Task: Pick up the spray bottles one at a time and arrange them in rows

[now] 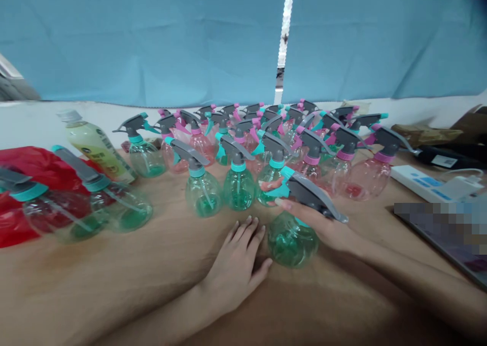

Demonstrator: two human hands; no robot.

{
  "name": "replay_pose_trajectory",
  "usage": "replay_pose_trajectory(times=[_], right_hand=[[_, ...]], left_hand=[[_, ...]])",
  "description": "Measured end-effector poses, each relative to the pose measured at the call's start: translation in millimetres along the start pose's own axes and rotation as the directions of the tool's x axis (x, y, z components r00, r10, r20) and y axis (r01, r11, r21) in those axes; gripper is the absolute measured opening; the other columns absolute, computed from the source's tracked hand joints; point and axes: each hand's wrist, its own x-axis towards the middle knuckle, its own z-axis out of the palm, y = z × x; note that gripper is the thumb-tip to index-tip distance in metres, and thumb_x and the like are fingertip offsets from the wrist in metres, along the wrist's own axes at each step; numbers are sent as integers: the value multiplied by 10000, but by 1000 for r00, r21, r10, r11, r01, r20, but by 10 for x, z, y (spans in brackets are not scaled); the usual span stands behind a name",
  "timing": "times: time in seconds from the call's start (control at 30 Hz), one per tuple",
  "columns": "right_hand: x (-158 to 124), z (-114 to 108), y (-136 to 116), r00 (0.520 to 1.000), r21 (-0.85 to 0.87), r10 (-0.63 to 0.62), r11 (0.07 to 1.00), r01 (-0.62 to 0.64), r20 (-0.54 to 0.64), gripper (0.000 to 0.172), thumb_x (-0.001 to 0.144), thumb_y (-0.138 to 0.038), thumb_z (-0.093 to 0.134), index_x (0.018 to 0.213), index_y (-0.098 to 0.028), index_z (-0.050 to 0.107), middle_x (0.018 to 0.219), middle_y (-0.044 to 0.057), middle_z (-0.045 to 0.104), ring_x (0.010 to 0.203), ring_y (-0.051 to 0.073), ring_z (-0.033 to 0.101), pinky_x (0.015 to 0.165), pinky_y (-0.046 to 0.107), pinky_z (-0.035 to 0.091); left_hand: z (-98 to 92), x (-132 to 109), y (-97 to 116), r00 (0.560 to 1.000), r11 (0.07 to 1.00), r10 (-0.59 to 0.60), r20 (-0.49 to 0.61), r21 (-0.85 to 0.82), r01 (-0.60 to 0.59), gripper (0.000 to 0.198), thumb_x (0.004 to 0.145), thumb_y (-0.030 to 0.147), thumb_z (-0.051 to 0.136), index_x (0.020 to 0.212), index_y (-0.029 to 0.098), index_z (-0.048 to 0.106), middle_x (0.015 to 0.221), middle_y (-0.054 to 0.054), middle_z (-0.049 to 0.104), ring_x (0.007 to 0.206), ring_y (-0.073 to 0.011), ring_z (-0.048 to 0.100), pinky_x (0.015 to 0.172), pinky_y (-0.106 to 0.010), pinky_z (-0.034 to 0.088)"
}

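Observation:
My right hand (323, 224) is closed around the neck of a green spray bottle (292, 244) with a grey and turquoise trigger head. That bottle leans slightly, its nozzle pointing left; whether its base touches the table cannot be made out. Flat on the wooden table (182, 265) lies my left hand (239, 270), fingers stretched out, just left of the held bottle and holding nothing. Beyond my hands stand a green spray bottle (203, 194) and another green spray bottle (238, 186), both upright. Several pink spray bottles, one of them a clear pink bottle (367, 178), crowd behind and to the right.
At the left, two green spray bottles (124, 204) stand near a red plastic bag (23, 219) and a drink bottle (95, 145). To the right are a white power strip (422, 183) and a dark flat device (437, 239). A blue curtain (152, 41) hangs behind.

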Motion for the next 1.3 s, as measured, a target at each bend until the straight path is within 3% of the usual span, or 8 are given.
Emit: replay_pose_trajectory(times=[0.2,0.47,0.67,0.8,0.93,1.1,1.3], right_hand=[[2,-10,17,1000,-22,24,999,-24,-3,318,873,-347,609,1190,-316,613,1149,18,665,984,193,647,922,373,511],[2,-18,-24,999,-81,54,995,-54,-2,336,871,-372,602,1197,-293,612,889,14,708,770,194,667,785,362,553],[0,-22,14,1000,-35,4,999,-5,-2,298,878,-341,599,1171,-291,624,1112,25,682,1032,209,640,913,368,511],[-7,-23,-1,999,-43,38,998,-38,10,328,891,-384,578,1204,-288,600,1156,34,661,973,200,652,905,387,515],[2,-44,-56,998,-116,50,992,-47,24,297,905,-418,542,1169,-297,604,1008,19,670,891,195,652,863,380,522],[22,-52,-94,1000,-207,22,978,-19,10,185,904,-437,531,947,-292,637,695,-13,580,665,177,590,708,353,523],[29,-27,-59,998,-229,-25,973,10,-62,209,887,-459,546,878,-262,615,696,-16,587,670,159,580,605,290,489]], left_hand=[[-6,9,0,1000,1000,-12,12,0,12,551,929,370,532,1374,60,434,1442,-188,434,1349,-314,371,1073,-511,344],[-1,2,-1,1000,1000,-3,-4,-10,3,534,931,371,519,1364,66,445,1444,-184,432,1356,-311,359,1082,-497,332],[9,-8,-8,1000,1000,2,-20,-9,-2,508,932,378,517,1339,77,470,1428,-178,455,1353,-309,365,1081,-499,335],[7,-3,-7,1000,1000,6,-14,7,-6,506,928,371,523,1336,76,475,1421,-183,462,1341,-314,382,1073,-503,343],[-2,4,-11,1000,1000,6,-9,21,-6,521,931,370,526,1349,65,462,1421,-188,462,1333,-318,393,1066,-505,352],[15,-8,-21,999,1000,11,-38,18,-10,508,936,378,512,1343,77,470,1432,-180,451,1339,-312,386,1069,-487,352],[37,-8,-19,999,1000,11,-51,15,-10,511,949,400,482,1353,87,460,1426,-169,460,1341,-303,383,1072,-486,349]])
